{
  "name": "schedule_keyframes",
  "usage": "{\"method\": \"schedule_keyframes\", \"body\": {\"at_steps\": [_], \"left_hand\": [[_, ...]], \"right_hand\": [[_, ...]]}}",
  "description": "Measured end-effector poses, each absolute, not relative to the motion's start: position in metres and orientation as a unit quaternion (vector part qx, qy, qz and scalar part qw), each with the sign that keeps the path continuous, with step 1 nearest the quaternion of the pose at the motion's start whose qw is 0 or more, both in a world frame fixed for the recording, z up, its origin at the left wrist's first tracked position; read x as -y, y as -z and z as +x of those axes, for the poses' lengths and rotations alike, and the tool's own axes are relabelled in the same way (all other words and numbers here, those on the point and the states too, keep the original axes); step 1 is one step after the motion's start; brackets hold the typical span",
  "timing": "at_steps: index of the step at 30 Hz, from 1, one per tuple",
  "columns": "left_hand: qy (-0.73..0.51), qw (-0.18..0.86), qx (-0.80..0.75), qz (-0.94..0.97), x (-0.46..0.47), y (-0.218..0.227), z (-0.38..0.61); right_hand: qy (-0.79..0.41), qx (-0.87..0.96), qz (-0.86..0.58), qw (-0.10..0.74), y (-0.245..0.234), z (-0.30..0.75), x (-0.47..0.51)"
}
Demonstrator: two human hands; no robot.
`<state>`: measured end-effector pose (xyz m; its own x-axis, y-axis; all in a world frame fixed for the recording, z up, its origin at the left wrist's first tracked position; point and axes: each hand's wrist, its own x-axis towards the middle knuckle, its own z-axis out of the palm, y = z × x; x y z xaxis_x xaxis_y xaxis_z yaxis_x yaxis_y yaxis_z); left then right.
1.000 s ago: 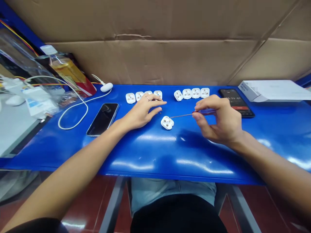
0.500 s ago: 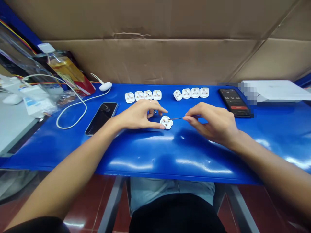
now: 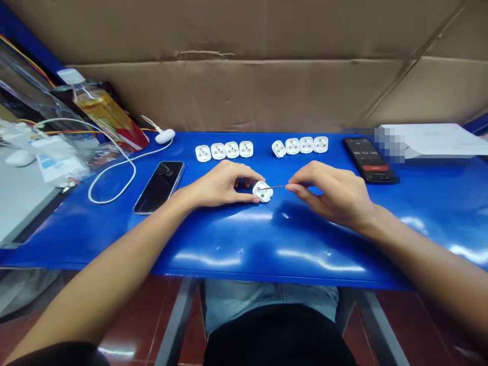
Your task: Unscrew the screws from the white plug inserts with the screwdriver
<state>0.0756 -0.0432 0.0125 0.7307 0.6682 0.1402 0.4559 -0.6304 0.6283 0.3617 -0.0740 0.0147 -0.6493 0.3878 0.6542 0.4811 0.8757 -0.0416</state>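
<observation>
Holding the small white plastic plug (image 3: pixel 263 191) down on the glossy blue table (image 3: pixel 244 239), left hand (image 3: pixel 219 184) grips it while right hand (image 3: pixel 335 195) pinches a thin metal-shafted screwdriver (image 3: pixel 275 187), tip on the plug.

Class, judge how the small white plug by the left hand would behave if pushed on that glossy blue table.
The white plug is small plastic, so probably light. On the glossy table it would likely slide; the left hand steadies it against the screwdriver.

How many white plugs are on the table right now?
9. Four in the left row along the table's back, four in the right row, and one plug mid-table in the left hand's fingers. Hands could hide more.
</observation>
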Motion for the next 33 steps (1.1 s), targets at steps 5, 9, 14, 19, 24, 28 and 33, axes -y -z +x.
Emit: {"method": "schedule_keyframes", "body": {"at_steps": [5, 9, 14, 19, 24, 28, 33], "left_hand": [[-0.185, 0.292, -0.318, 0.883, 0.044, -0.012, 0.076], [-0.185, 0.291, -0.317, 0.884, 0.044, -0.011, 0.077], [-0.205, 0.276, -0.314, 0.885, 0.044, -0.009, 0.077], [-0.222, 0.271, -0.328, 0.877, 0.046, -0.008, 0.08], [-0.214, 0.284, -0.318, 0.879, 0.049, -0.01, 0.082], [-0.197, 0.302, -0.31, 0.88, 0.048, -0.013, 0.08], [-0.209, 0.303, -0.343, 0.864, 0.045, -0.011, 0.076]], "right_hand": [[0.076, 0.903, -0.242, 0.348, -0.015, 0.362, 0.073], [0.078, 0.909, -0.237, 0.334, -0.018, 0.361, 0.074], [0.091, 0.893, -0.281, 0.338, -0.017, 0.361, 0.077], [0.129, 0.881, -0.328, 0.316, -0.016, 0.363, 0.079], [0.042, 0.914, -0.28, 0.292, -0.027, 0.363, 0.083], [0.023, 0.941, -0.23, 0.247, -0.034, 0.366, 0.083], [0.03, 0.939, -0.241, 0.242, -0.028, 0.369, 0.077]]}}
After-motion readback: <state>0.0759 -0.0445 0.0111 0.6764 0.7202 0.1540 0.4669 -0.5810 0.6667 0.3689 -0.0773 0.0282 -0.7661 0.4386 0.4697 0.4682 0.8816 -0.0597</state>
